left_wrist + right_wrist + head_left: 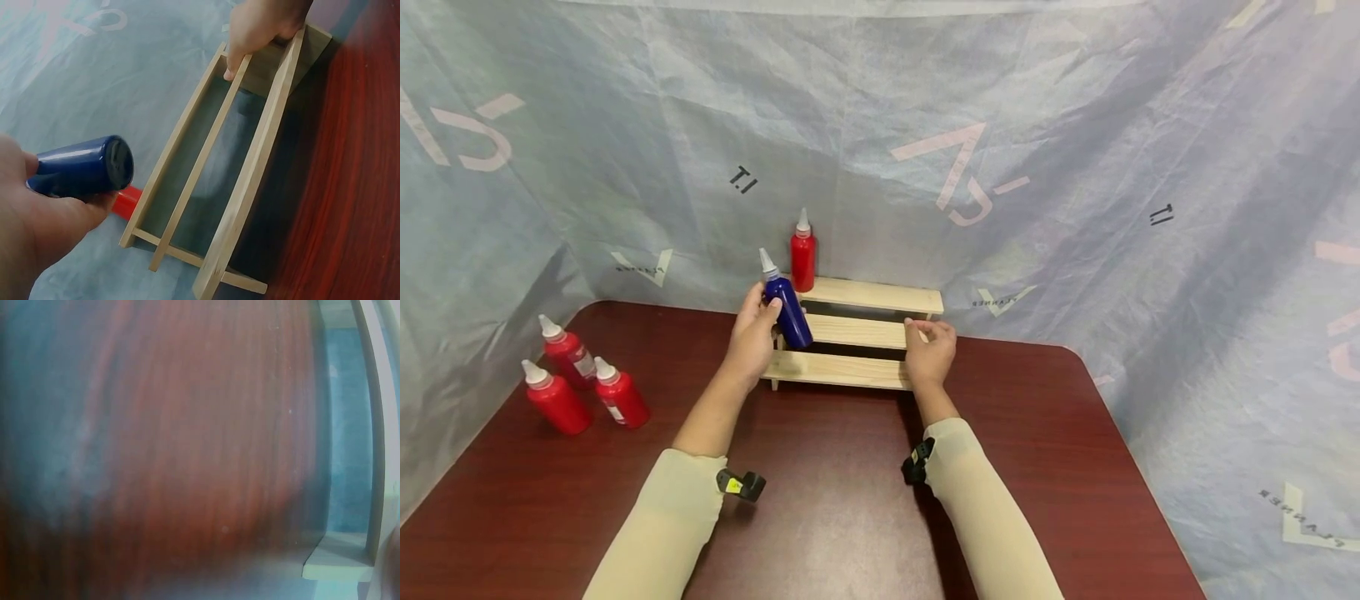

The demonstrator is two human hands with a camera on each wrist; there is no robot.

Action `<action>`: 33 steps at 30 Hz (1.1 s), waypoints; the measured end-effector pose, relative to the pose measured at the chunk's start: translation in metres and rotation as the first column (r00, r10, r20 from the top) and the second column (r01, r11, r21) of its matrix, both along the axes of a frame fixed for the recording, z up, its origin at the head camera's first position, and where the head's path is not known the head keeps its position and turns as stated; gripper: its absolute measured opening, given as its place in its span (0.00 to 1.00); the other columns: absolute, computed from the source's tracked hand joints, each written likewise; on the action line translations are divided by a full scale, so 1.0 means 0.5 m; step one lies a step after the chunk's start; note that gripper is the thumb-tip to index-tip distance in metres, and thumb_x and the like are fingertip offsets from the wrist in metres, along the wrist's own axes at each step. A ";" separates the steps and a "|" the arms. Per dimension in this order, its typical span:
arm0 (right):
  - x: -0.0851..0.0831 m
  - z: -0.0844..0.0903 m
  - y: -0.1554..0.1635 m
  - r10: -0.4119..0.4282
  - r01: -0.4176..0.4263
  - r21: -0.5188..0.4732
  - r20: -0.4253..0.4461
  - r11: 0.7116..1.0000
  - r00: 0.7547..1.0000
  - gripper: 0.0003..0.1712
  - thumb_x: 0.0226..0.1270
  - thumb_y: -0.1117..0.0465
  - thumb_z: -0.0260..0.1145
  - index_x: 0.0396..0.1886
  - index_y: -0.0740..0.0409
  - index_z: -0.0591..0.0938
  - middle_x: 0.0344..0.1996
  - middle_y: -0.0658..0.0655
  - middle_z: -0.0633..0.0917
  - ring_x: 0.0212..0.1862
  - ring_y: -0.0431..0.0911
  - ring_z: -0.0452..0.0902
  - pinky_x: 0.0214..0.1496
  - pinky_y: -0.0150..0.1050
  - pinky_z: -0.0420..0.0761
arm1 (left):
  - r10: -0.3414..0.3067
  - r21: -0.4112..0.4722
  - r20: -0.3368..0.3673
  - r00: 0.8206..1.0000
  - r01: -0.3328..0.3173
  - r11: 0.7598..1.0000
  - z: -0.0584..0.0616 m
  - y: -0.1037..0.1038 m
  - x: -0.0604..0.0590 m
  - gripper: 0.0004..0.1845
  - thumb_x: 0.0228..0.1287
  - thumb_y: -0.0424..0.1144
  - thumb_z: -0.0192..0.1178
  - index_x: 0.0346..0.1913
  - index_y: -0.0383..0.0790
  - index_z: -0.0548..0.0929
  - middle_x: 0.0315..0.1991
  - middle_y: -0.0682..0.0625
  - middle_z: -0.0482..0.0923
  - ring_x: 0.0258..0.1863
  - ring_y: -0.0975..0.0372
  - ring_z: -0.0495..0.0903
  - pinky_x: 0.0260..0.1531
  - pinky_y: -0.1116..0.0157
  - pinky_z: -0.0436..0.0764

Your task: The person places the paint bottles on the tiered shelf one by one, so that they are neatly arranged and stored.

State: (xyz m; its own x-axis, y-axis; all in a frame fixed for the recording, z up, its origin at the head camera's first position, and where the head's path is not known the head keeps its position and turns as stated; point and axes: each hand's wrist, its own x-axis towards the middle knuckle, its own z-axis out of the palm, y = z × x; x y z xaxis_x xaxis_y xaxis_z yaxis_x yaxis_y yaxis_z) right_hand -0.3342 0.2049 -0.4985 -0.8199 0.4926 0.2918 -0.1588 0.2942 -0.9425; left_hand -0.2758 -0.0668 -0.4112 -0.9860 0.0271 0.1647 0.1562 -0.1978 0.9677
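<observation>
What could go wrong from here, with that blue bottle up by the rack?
The blue bottle could knock over the red bottle standing on the top step's left end, since the two are close in the head view.
It might slip, as it is tilted and only the left hand holds it.
The wooden rack may shift if the right hand, at its right end, pushes or pulls.

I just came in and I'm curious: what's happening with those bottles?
Someone's left hand holds a tilted blue bottle clear of the wooden rack, while the right hand grips the rack's right end. One red bottle stands on the top shelf's left end. Three other red bottles stand on the table, to the left.
</observation>
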 end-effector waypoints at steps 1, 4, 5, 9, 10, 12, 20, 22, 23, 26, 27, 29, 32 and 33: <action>0.000 0.001 0.000 -0.002 0.002 0.001 0.001 1.000 1.000 0.15 0.69 0.57 0.76 0.38 0.67 0.91 0.49 0.60 0.76 0.57 0.56 0.78 0.65 0.53 0.81 | -0.003 0.004 -0.001 1.000 0.003 1.000 0.000 0.002 0.001 0.27 0.87 0.36 0.32 0.83 0.38 0.53 0.72 0.27 0.68 0.57 0.60 0.81 0.70 0.53 0.76; 0.002 0.001 0.000 -0.005 0.005 0.005 0.007 1.000 1.000 0.15 0.70 0.56 0.75 0.38 0.67 0.91 0.51 0.61 0.77 0.58 0.57 0.79 0.66 0.53 0.80 | -0.004 0.013 -0.004 1.000 0.004 1.000 -0.002 0.006 0.003 0.27 0.86 0.38 0.30 0.83 0.39 0.54 0.66 0.32 0.73 0.50 0.65 0.81 0.57 0.60 0.81; 0.003 0.001 -0.001 -0.004 0.004 0.006 0.010 1.000 1.000 0.15 0.70 0.56 0.75 0.38 0.67 0.90 0.51 0.61 0.77 0.59 0.58 0.79 0.66 0.54 0.80 | -0.002 0.012 -0.004 1.000 0.002 1.000 -0.001 0.006 0.004 0.27 0.86 0.38 0.30 0.82 0.38 0.54 0.63 0.35 0.74 0.49 0.66 0.80 0.53 0.63 0.82; 0.005 0.001 -0.002 -0.001 0.000 0.011 0.023 1.000 1.000 0.15 0.70 0.56 0.75 0.38 0.66 0.90 0.53 0.62 0.77 0.61 0.58 0.79 0.67 0.54 0.80 | 0.020 0.012 0.009 1.000 -0.020 1.000 0.001 0.011 0.004 0.25 0.86 0.41 0.38 0.78 0.40 0.54 0.52 0.47 0.78 0.44 0.66 0.82 0.45 0.66 0.85; 0.005 0.001 -0.002 -0.002 0.002 0.014 0.024 1.000 1.000 0.15 0.71 0.56 0.75 0.38 0.66 0.90 0.54 0.62 0.77 0.61 0.58 0.79 0.68 0.54 0.80 | 0.023 0.004 0.012 1.000 -0.023 1.000 0.002 0.013 0.003 0.24 0.85 0.41 0.41 0.76 0.41 0.54 0.50 0.49 0.78 0.43 0.67 0.82 0.45 0.67 0.85; 0.006 0.002 -0.002 -0.008 0.008 0.017 0.022 1.000 1.000 0.14 0.70 0.56 0.75 0.37 0.66 0.90 0.54 0.62 0.77 0.61 0.58 0.79 0.68 0.55 0.80 | 0.020 -0.005 0.018 1.000 -0.020 1.000 0.005 0.019 0.001 0.22 0.85 0.41 0.46 0.72 0.43 0.54 0.47 0.51 0.78 0.41 0.67 0.83 0.47 0.67 0.87; 0.004 0.006 -0.002 -0.013 0.012 0.016 0.021 1.000 1.000 0.14 0.70 0.57 0.75 0.38 0.66 0.90 0.52 0.62 0.77 0.60 0.58 0.80 0.66 0.53 0.80 | -0.043 -0.031 0.006 0.999 0.043 0.999 0.019 0.035 -0.011 0.20 0.82 0.36 0.41 0.70 0.38 0.55 0.54 0.38 0.75 0.39 0.65 0.83 0.46 0.64 0.87; 0.003 0.004 -0.002 -0.015 0.015 0.018 0.025 1.000 1.000 0.14 0.70 0.57 0.75 0.38 0.66 0.90 0.53 0.61 0.77 0.60 0.57 0.80 0.67 0.52 0.81 | -0.052 -0.081 0.000 0.999 0.052 0.995 0.020 0.036 -0.013 0.21 0.83 0.37 0.41 0.72 0.38 0.54 0.61 0.33 0.71 0.40 0.65 0.83 0.44 0.63 0.86; 0.003 0.003 -0.002 -0.015 0.015 0.019 0.028 1.000 0.999 0.14 0.70 0.56 0.75 0.38 0.66 0.90 0.53 0.61 0.77 0.60 0.57 0.80 0.67 0.52 0.81 | -0.055 -0.100 -0.007 0.998 0.054 0.994 0.020 0.037 -0.015 0.22 0.83 0.38 0.41 0.73 0.38 0.54 0.64 0.31 0.69 0.41 0.65 0.83 0.43 0.62 0.86; 0.002 0.001 -0.002 -0.019 0.018 0.026 0.029 0.999 0.999 0.14 0.70 0.56 0.75 0.38 0.66 0.90 0.53 0.61 0.77 0.61 0.57 0.80 0.67 0.52 0.81 | -0.062 -0.161 -0.025 0.998 0.057 0.985 0.020 0.039 -0.018 0.24 0.85 0.40 0.44 0.76 0.38 0.55 0.69 0.27 0.67 0.45 0.63 0.83 0.43 0.63 0.86; 0.002 0.001 -0.002 -0.020 0.019 0.028 0.029 0.999 0.999 0.14 0.70 0.56 0.75 0.38 0.66 0.90 0.53 0.61 0.77 0.61 0.57 0.79 0.67 0.52 0.81 | -0.063 -0.171 -0.029 0.998 0.057 0.984 0.020 0.041 -0.019 0.25 0.85 0.39 0.45 0.77 0.38 0.57 0.69 0.27 0.68 0.47 0.62 0.83 0.45 0.63 0.85; 0.002 0.000 -0.002 -0.020 0.020 0.029 0.026 0.999 0.999 0.14 0.70 0.56 0.75 0.37 0.65 0.90 0.53 0.61 0.77 0.60 0.57 0.79 0.67 0.52 0.81 | -0.063 -0.179 -0.038 0.997 0.056 0.982 0.021 0.044 -0.022 0.26 0.84 0.38 0.49 0.78 0.37 0.59 0.67 0.28 0.70 0.51 0.57 0.82 0.49 0.61 0.85; 0.002 0.000 -0.001 -0.023 0.023 0.029 0.021 0.999 1.000 0.14 0.69 0.56 0.75 0.37 0.65 0.90 0.53 0.62 0.78 0.60 0.57 0.79 0.68 0.52 0.80 | -0.056 -0.186 -0.036 0.998 0.048 0.981 0.021 0.049 -0.026 0.28 0.82 0.37 0.54 0.79 0.38 0.64 0.66 0.33 0.72 0.58 0.51 0.81 0.56 0.56 0.84; 0.002 0.001 0.000 -0.021 0.021 0.027 0.021 0.999 1.000 0.14 0.69 0.55 0.75 0.37 0.65 0.91 0.53 0.62 0.78 0.61 0.57 0.78 0.68 0.52 0.80 | -0.053 -0.192 -0.039 0.998 0.044 0.980 0.021 0.051 -0.028 0.28 0.82 0.37 0.55 0.79 0.39 0.64 0.67 0.34 0.72 0.60 0.50 0.80 0.59 0.53 0.84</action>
